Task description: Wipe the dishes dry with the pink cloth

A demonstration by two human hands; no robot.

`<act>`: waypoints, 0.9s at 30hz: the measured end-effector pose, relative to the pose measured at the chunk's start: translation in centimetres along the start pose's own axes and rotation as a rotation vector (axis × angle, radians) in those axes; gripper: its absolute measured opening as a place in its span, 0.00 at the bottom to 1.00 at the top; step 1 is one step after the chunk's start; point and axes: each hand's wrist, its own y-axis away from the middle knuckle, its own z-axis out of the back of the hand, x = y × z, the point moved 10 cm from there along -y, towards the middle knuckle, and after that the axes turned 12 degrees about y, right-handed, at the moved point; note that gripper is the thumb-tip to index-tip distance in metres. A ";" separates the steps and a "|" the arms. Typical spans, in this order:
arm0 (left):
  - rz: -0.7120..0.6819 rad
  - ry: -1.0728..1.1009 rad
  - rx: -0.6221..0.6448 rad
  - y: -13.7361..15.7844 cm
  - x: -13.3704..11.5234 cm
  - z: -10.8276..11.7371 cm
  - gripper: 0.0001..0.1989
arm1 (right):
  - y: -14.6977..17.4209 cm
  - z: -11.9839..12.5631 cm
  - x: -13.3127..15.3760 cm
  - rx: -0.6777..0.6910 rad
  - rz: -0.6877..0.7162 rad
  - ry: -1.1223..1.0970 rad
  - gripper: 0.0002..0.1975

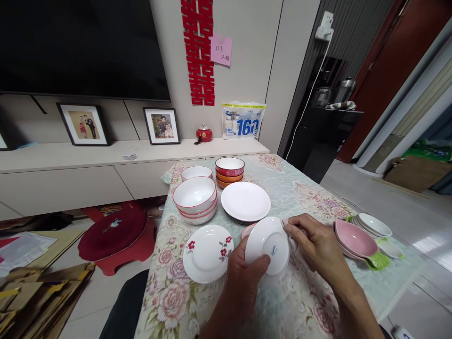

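My left hand (243,278) grips a small white plate (270,235) by its edge, thumb across the underside, where a blue mark shows. At the plate's right rim, my right hand (312,240) pinches a pale cloth (294,247), mostly hidden by the fingers. A white plate with red flowers (208,254) lies on the tablecloth just left of my left hand. Behind the held plate, part of a pink dish (247,230) peeks out. Beyond it sits a stack of large white plates (245,201).
Red-rimmed white bowls (195,195) and red and orange bowls (230,172) stand stacked at the back. Pink leaf-shaped dishes (355,239) and small white dishes (374,224) are at right. A red stool (115,230) stands left of the table, before a white cabinet (70,183).
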 end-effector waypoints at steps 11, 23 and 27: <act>0.007 -0.301 0.057 0.5 0.0 -1.0 0.10 | 1.2 0.6 6.8 -0.076 0.299 -0.051 0.05; 0.012 0.063 -0.043 0.1 -0.4 -0.3 0.28 | 0.1 0.4 -0.6 -0.139 -0.103 0.019 0.11; -0.004 -0.009 -0.030 0.1 -0.2 -0.2 0.23 | 0.7 0.5 3.8 -0.162 0.103 0.031 0.06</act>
